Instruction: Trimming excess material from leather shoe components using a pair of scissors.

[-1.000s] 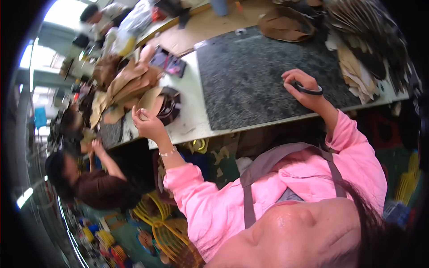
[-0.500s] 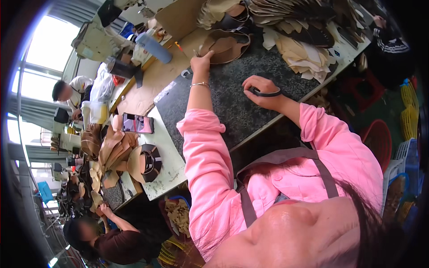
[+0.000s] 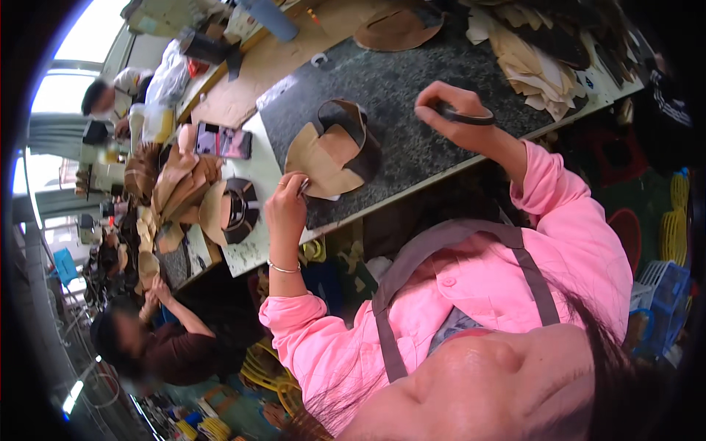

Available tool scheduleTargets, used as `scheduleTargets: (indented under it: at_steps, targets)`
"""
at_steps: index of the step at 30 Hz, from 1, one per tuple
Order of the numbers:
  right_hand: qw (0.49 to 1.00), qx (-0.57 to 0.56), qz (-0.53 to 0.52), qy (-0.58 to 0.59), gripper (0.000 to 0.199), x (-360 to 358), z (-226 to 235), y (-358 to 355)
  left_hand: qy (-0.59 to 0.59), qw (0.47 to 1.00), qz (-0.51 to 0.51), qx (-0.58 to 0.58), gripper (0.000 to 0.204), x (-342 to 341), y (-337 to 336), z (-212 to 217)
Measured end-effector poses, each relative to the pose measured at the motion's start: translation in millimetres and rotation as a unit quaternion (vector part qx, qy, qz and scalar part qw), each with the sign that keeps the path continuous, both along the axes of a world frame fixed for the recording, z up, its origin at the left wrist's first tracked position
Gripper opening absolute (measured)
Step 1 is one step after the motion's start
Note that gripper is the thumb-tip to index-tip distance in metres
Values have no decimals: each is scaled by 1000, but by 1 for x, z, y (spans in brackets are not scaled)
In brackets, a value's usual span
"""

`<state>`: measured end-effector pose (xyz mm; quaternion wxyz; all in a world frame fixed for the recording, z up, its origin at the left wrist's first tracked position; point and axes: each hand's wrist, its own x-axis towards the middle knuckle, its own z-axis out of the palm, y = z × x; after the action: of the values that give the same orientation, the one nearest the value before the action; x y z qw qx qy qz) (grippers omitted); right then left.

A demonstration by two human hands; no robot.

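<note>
My left hand (image 3: 285, 209) is closed on the near left edge of a shoe upper piece (image 3: 312, 156), tan inside with a dark curved strip standing up at its right. A small shiny bit shows between those fingers, too small to name. The piece rests on the dark speckled slab (image 3: 423, 73) near its front edge. To its right, my right hand (image 3: 456, 114) is raised over the slab, fingers curled round a black loop-shaped handle (image 3: 471, 117); the rest of that tool is hidden. Farther back lies another brown upper piece (image 3: 397, 29).
Stacked tan and dark cut pieces (image 3: 526, 66) cover the far right of the table. A phone (image 3: 223, 141), brown leather pieces (image 3: 180, 180) and a ring-shaped upper (image 3: 234, 209) lie left. A co-worker (image 3: 158, 331) sits at lower left. A blue bottle (image 3: 273, 18) stands behind.
My left hand has come from the far end of the slab to its near left, bringing an upper piece with it. My right hand keeps its curled grip. The view has shifted.
</note>
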<state>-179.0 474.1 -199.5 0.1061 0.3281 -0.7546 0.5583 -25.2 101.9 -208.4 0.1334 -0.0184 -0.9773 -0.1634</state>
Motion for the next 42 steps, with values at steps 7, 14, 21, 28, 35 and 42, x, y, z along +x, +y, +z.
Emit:
scheduleTargets:
  at_steps: [7, 14, 21, 28, 35, 42]
  targets:
    - [891, 258, 289, 237, 30, -4, 4, -93, -67, 943, -75, 318, 23, -31, 39, 10]
    - [934, 185, 58, 301, 23, 13, 25, -53, -90, 945, -38, 311, 24, -36, 84, -33]
    - [961, 182, 103, 180, 32, 44, -19, -87, -247, 800, -69, 542, 30, -47, 65, -29]
    - [956, 228, 26, 184, 29, 44, -23, -93, -203, 806, -42, 554, 34, -41, 79, -27]
    - [970, 188, -40, 147, 11, 19, 1, -35, -191, 868, 0, 458, 27, -43, 85, -28]
    - [976, 191, -37, 101, 9, 0, -9, -20, -200, 869, 4, 451, 26, -44, 89, -22]
